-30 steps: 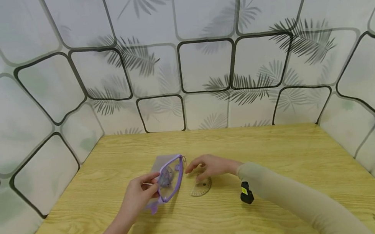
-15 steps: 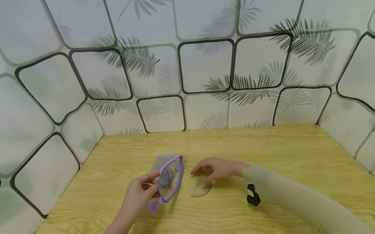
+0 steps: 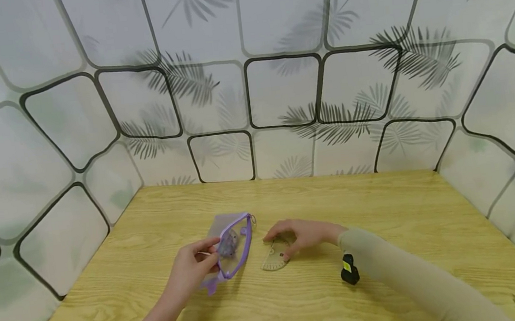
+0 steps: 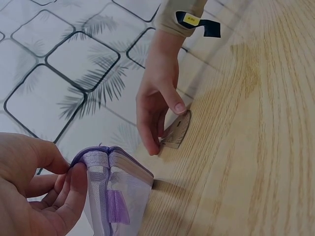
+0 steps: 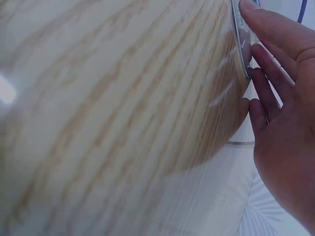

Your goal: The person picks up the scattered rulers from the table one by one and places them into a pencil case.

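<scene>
The right hand (image 3: 301, 233) is settling over the protractor (image 3: 274, 258) on the table (image 3: 387, 209), having slid back from the pouch (image 3: 230, 245) within the last second; its fingers are now curling round the protractor's edges, tilting it up; the left hand (image 3: 189, 271) is still pinching the pouch, keeping its mouth open, just beside.

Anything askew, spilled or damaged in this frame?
Nothing stands out. The left hand holds the purple mesh pouch open; the right hand tips up the clear protractor on the wooden table.
</scene>
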Motion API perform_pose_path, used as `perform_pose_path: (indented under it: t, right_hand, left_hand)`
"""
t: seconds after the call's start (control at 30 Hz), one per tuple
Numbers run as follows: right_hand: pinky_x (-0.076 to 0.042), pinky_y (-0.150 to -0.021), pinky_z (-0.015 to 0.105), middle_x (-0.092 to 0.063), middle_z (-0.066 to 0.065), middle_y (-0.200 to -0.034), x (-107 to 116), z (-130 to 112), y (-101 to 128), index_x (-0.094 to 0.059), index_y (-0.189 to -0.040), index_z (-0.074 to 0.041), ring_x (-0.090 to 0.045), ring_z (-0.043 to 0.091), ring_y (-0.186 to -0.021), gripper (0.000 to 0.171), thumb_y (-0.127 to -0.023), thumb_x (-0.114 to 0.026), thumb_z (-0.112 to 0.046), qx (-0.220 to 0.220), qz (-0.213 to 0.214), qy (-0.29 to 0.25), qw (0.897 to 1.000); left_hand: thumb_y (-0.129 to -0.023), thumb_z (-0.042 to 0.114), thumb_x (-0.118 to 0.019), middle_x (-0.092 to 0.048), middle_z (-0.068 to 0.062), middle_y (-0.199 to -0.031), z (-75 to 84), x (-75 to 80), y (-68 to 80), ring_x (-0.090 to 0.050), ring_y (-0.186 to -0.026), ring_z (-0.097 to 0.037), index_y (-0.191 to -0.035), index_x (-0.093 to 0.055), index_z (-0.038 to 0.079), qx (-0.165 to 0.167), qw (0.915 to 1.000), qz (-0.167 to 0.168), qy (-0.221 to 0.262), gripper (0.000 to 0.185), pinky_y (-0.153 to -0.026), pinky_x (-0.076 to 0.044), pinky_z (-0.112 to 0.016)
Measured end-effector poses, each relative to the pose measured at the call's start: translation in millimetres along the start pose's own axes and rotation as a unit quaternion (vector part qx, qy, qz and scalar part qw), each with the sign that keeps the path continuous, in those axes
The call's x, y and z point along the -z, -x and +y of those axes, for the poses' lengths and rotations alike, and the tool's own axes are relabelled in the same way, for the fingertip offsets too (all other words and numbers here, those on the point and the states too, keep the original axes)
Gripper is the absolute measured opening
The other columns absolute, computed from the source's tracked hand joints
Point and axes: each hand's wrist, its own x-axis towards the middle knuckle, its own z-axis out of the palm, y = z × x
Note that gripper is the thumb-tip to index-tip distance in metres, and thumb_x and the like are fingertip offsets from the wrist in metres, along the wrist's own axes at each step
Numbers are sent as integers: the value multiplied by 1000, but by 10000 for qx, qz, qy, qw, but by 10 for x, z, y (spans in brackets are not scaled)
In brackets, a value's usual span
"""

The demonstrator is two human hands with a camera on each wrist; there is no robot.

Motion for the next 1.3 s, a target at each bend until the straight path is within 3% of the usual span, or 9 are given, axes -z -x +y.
perform_pose_path:
  t: [0.23, 0.67, 0.97, 1.3]
  right_hand:
    - [-37, -120, 43, -52, 5, -144, 1, -11, 32, -55, -140, -15, -48, 23, -132, 59, -85, -76, -20, 165, -70, 180, 9997]
    - [-35, -121, 47, -50, 3, -145, -14, -5, 108, -57, -138, -19, -45, 23, -136, 54, -88, -74, -31, 72, 66, 631, 9980]
    - [-36, -121, 49, -50, 7, -145, -14, -13, 166, -58, -137, -16, -45, 26, -135, 55, -87, -75, -31, 155, 136, 618, 9979]
    - [-40, -116, 41, -52, 1, -138, 0, 24, 157, -61, -129, -19, -48, 18, -128, 49, -84, -78, -30, 80, 164, 415, 9990]
  left_hand:
    - [-92, -3, -59, -63, -15, -96, -8, -1, 6, -63, -75, -12, -128, -62, -6, 7, 10000, -4, 19, 37, -67, -64, -25]
    - [-92, -4, -58, -61, -12, -93, -3, 3, 9, -63, -74, -12, -129, -62, -6, 59, 10000, 12, 47, 37, -68, -65, -28]
    - [-92, -3, -59, -61, -9, -93, 4, 2, 9, -63, -75, -13, -129, -62, -5, 74, 10000, -3, 3, 38, -68, -65, -29]
    - [-92, -3, -59, -61, -10, -94, 12, 1, 5, -64, -75, -12, -130, -61, -6, 43, 10000, -34, -8, 38, -68, -65, -29]
